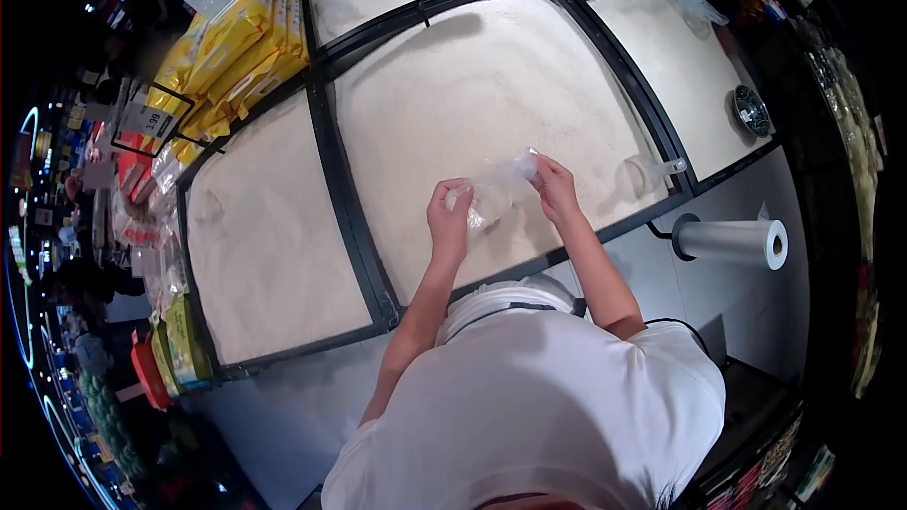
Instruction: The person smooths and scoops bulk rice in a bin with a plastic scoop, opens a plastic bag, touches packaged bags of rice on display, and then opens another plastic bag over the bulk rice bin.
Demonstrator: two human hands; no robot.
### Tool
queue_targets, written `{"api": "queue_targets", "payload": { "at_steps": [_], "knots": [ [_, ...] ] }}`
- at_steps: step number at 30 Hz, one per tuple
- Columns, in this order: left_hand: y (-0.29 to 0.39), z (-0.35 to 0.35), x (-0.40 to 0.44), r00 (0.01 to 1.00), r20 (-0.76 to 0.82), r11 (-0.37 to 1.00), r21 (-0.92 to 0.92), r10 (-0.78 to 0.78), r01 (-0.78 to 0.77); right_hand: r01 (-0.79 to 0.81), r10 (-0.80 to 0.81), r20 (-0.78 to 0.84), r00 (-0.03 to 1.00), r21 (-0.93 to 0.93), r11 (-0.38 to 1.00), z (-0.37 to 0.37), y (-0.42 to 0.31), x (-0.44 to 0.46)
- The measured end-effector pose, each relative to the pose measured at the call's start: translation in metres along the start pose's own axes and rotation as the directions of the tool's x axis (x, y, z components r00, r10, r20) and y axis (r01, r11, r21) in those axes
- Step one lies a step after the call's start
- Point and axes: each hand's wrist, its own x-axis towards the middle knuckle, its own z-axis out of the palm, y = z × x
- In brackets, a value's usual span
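A clear plastic bag (pixel 493 191) stretches between my two hands above the middle bin of pale grain (pixel 472 76). My left hand (pixel 450 212) pinches the bag's left end, and my right hand (pixel 552 187) pinches its right end, a little farther forward. The bag looks thin and crumpled; whether anything is in it cannot be made out. To the right of my right hand, a clear scoop (pixel 645 173) lies on the grain near the bin's right corner, its handle toward the black frame.
Black dividers (pixel 345 198) separate this bin from neighbouring grain bins. A roll of plastic bags (pixel 727 243) is mounted at the right front. Yellow packages (pixel 248 47) are stacked at the back left. A dark metal bowl (pixel 751 111) sits in the right bin.
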Motion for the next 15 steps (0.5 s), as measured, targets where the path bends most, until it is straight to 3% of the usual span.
{"api": "queue_targets", "payload": {
  "at_steps": [2, 8, 11, 14, 15],
  "knots": [
    [0.009, -0.001, 0.013, 1.0, -0.01, 0.999, -0.028, 0.03, -0.03, -0.042, 0.048, 0.093, 0.995, -0.065, 0.997, -0.003, -0.006, -0.002],
    [0.033, -0.005, 0.05, 0.992, -0.013, 0.992, -0.011, 0.127, -0.127, 0.123, -0.056, 0.185, 0.981, -0.375, 0.919, -0.012, -0.012, 0.006],
    [0.047, -0.001, 0.064, 0.989, -0.021, 0.986, 0.081, 0.146, -0.144, 0.284, -0.18, 0.242, 0.953, -0.522, 0.804, -0.018, -0.007, 0.016],
    [0.063, 0.005, 0.072, 0.989, 0.025, 0.98, 0.134, 0.148, -0.15, 0.441, -0.323, 0.306, 0.896, -0.703, 0.558, -0.017, -0.004, 0.017],
    [0.067, 0.007, 0.076, 0.984, 0.051, 0.971, 0.161, 0.169, -0.175, 0.438, -0.317, 0.309, 0.897, -0.725, 0.532, -0.014, -0.004, 0.015]
  ]
}}
